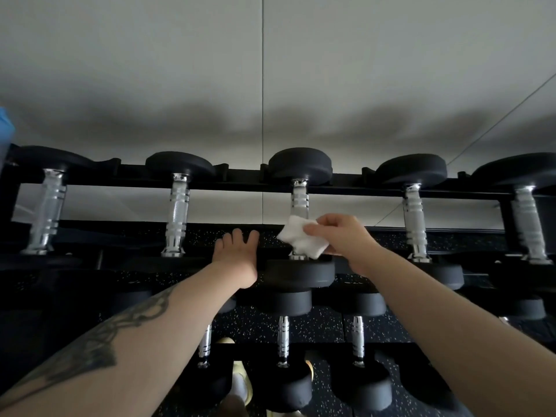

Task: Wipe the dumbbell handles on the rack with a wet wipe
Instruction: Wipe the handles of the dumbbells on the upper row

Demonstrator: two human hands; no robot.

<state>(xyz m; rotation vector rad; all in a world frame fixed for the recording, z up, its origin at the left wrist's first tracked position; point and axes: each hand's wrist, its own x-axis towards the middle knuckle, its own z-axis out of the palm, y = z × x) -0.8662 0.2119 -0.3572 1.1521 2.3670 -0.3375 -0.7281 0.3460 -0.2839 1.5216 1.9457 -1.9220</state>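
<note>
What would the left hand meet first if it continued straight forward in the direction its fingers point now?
Probably the front rail of the top shelf. The left hand has straight fingers pointing up and away, ending just below that rail, between two chrome handles. Depth is unclear, so it may already touch it.

Wet wipe [301, 239] hides lower middle handle [300, 200] — outermost dumbbells cropped.

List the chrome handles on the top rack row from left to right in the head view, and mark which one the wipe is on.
Far-left handle → second handle → middle handle, with the wet wipe pinched against it by the right hand → fourth handle → far-right handle.
</note>
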